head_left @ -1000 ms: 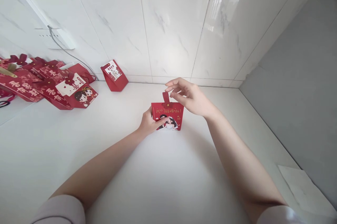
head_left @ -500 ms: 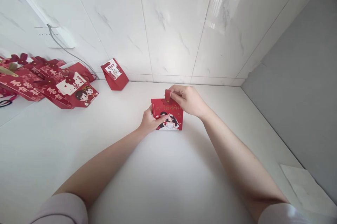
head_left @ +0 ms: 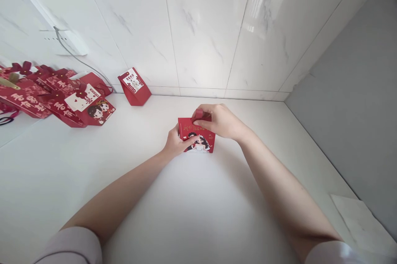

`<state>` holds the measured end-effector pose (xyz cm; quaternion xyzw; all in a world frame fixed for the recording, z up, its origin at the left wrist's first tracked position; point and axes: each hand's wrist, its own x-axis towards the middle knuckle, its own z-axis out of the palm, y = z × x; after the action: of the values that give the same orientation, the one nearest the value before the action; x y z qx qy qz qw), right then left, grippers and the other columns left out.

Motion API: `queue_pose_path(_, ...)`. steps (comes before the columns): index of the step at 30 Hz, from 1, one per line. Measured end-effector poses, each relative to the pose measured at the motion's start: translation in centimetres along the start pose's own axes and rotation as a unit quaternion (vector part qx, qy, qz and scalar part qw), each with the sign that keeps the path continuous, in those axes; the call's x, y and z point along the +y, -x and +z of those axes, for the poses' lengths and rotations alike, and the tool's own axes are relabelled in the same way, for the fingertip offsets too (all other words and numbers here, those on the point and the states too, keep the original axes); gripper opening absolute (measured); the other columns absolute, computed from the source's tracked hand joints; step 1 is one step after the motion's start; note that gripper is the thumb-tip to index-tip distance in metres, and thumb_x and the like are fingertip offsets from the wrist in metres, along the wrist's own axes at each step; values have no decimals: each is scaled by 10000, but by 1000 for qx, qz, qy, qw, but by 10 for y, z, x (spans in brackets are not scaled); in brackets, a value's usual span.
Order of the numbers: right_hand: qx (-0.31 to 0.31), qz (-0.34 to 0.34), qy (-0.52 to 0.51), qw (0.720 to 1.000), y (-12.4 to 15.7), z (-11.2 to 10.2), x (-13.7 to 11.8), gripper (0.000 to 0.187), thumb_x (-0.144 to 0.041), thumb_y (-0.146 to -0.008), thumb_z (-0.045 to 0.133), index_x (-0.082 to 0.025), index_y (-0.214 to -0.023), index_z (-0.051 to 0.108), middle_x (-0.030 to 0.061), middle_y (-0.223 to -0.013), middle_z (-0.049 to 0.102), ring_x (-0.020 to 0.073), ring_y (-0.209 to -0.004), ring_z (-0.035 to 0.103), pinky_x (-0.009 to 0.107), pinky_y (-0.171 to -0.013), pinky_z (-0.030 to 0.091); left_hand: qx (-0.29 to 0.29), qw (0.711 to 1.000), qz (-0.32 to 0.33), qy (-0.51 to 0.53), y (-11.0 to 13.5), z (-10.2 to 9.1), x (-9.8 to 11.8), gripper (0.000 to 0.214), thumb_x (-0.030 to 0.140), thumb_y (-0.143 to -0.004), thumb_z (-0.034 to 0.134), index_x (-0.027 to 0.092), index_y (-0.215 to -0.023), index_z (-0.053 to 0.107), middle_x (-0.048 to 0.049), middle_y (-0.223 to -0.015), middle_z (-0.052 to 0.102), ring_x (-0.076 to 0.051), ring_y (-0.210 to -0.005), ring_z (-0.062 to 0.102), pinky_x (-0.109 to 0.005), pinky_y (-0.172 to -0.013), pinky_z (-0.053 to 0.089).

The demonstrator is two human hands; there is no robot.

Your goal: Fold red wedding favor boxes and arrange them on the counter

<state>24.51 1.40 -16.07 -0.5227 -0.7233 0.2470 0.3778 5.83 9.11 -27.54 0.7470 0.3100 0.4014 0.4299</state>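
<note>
L sleeve [head_left: 72, 244], pale grey w/ a faint lilac tint, sat well back from the L hand [head_left: 176, 142], its edge rounded & crossed by a curved line (fold or seam, couldn't tell). R sleeve [head_left: 325, 252], approx. same shade w/ brighter patches, sat well back from the R hand [head_left: 223, 120]. Both forearms [head_left: 124, 193], betw. sleeves & hands, were bare.

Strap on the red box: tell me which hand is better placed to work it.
Probably the right hand: its thumb and fingers are around the strap at the top of the red box. The left hand sits lower, gripping the box's side with its thumb across the front.
</note>
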Motion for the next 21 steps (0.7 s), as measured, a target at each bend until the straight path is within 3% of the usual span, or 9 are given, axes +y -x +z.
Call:
queue_pose_path(9,-6,65,19,998,-2,3,0,161,-295,-849,585,-188,-735,623,-9,-688,612,144,-628,541,267,-563,384,3,1000,-15,-3,0,1,-4,520,394,-669,810,175,-1093,604,-69,-999,717,-243,-911,696,-346,-776,582)
queue_pose_path(16,35,-62,74,995,-4,10,6,176,-187,-859,568,-194,-696,504,-3,-730,546,129,-629,472,262,-606,365,6,1000,-9,-20,0,0,-5,509,406,-667,808,170,-1073,611,-61,-963,720,-233,-874,693,-328,-732,577)
queue_pose_path(21,34,-72,117,990,-2,10,8,156,-183,-878,561,-195,-731,512,0,-733,542,127,-589,446,265,-567,354,3,1000,-1,-16,0,-1,-6,475,401,-668,808,165,-1034,618,-53,-916,721,-221,-827,694,-311,-688,574)
